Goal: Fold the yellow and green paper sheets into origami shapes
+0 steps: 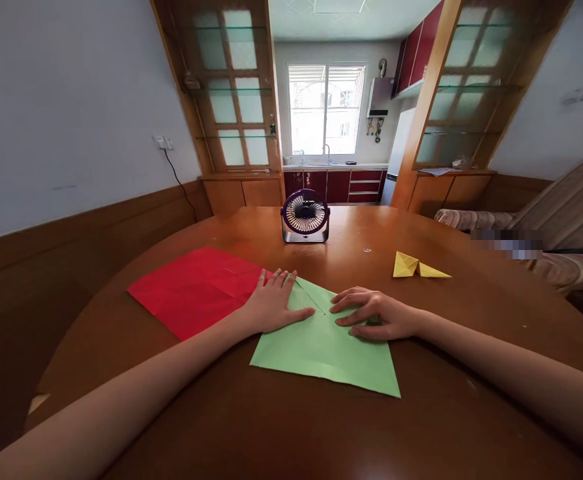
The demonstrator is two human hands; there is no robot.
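Observation:
A sheet of light green paper [321, 353] lies on the wooden table in front of me, with a crease or folded edge running across its upper part. My left hand [274, 303] rests on its upper left side, fingers spread and thumb stretched across the paper. On the right side of the same sheet, my right hand [369, 313] touches down with its fingers apart and slightly bent. Red paper [196, 290] with faint creases lies to the left, its right end next to my left fingertips. Farther right sits a folded yellow paper piece [416, 267] with pointed ends.
A small purple desk fan [305, 215] stands toward the far side of the rounded wooden table [211, 413]. A striped armchair [566, 213] is at the right. Wall and wood panelling border the left, with a cord [179, 177] hanging from a socket.

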